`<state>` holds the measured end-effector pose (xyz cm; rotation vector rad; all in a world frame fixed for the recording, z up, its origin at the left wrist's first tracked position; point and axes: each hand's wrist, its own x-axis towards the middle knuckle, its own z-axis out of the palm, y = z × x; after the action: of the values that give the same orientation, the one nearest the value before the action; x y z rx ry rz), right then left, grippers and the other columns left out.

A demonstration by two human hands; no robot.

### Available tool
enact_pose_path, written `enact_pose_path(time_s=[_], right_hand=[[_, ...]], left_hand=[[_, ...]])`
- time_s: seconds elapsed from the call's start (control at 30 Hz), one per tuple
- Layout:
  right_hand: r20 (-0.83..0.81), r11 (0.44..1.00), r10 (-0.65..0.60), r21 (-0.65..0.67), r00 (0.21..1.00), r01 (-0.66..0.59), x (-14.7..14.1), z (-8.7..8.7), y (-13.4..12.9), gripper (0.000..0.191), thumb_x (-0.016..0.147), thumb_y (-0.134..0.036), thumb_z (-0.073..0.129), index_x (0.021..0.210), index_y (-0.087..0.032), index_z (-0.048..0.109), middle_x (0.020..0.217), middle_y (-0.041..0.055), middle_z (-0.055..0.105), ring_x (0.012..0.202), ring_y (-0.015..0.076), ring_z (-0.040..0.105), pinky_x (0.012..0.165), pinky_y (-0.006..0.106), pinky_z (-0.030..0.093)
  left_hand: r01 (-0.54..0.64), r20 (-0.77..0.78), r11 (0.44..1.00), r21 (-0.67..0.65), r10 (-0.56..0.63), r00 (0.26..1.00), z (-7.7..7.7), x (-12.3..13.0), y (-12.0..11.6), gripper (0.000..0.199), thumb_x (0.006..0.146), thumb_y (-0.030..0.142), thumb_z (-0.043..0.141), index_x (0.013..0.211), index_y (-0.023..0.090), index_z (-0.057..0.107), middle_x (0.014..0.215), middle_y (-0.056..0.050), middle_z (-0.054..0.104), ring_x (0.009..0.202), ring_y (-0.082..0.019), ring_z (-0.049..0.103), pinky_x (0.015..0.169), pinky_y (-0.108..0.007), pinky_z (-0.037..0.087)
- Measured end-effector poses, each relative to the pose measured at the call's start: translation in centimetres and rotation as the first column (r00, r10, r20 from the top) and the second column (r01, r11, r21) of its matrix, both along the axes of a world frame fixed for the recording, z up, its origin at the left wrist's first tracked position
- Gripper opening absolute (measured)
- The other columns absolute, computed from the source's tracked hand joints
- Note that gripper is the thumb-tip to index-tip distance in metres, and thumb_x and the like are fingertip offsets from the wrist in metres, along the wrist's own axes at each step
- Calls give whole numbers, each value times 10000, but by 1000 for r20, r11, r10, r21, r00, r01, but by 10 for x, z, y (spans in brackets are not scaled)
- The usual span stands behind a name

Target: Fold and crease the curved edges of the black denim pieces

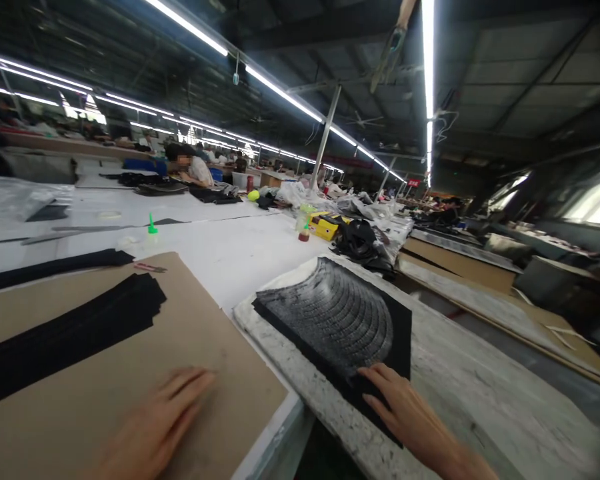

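Note:
My right hand (405, 410) reaches onto a stack of black cut pieces (335, 313), which look like fabric. Its fingertips touch the near right part of the stack, with thumb and fingers apart. Curved, fanned edges and a greyish speckle show on the top of the stack. My left hand (165, 417), slightly blurred, is over the brown board (220, 360) with its fingers stretched out and nothing in them. Further left on that board lie long black strips (85, 333). Small red-handled snips (150, 267) rest near the board's far edge.
A green-capped bottle (153, 230) stands on the white table (220, 247). Farther right are a bottle of reddish-brown liquid (304, 233), a yellow box (325, 228) and a black heap (357, 240). A gap separates the two tables near me. A co-worker (195, 167) leans over the far table.

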<state>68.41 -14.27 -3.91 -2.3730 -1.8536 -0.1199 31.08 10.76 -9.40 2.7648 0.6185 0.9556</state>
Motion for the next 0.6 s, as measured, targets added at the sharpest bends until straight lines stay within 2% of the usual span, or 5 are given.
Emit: enact_pose_path(time_s=[0.07,0.13,0.27,0.43,0.6], right_hand=[[54,1000,13,4,998,-13,0,-5,-6,323,936,-218,461,1246,-234,549,1165,73,597,1019,208,605,868,369,510],[104,1000,18,2,994,-18,-2,-7,-6,315,924,-169,470,1222,-226,556,1134,71,597,988,211,604,838,365,509],[196,998,66,3,978,-68,0,-5,1,270,887,-72,460,1083,-199,594,982,58,603,855,213,598,750,364,490],[221,988,147,14,964,-153,13,-14,8,228,856,-21,429,834,-187,584,829,49,590,712,203,567,642,329,448],[162,978,197,42,967,-206,28,-17,6,216,905,-74,398,836,-190,566,821,43,580,700,179,579,617,288,444]], left_hand=[[206,-72,979,-2,-205,976,21,61,-30,429,908,179,442,1296,330,544,1237,25,653,1124,-196,608,984,-311,508],[328,-139,941,-82,-337,931,36,115,-58,467,906,119,427,1345,264,491,1305,-11,608,1223,-208,530,1043,-352,461],[445,-151,882,-154,-466,872,41,185,-90,503,869,39,433,1344,204,464,1304,-54,596,1286,-248,450,1056,-430,413],[461,-219,872,-163,-488,845,28,208,-90,412,935,105,430,1328,222,470,1316,-33,587,1289,-228,426,1077,-400,345],[431,-230,887,-164,-459,858,32,204,-90,373,972,166,414,1328,259,474,1306,-3,589,1241,-206,440,1067,-382,314]])
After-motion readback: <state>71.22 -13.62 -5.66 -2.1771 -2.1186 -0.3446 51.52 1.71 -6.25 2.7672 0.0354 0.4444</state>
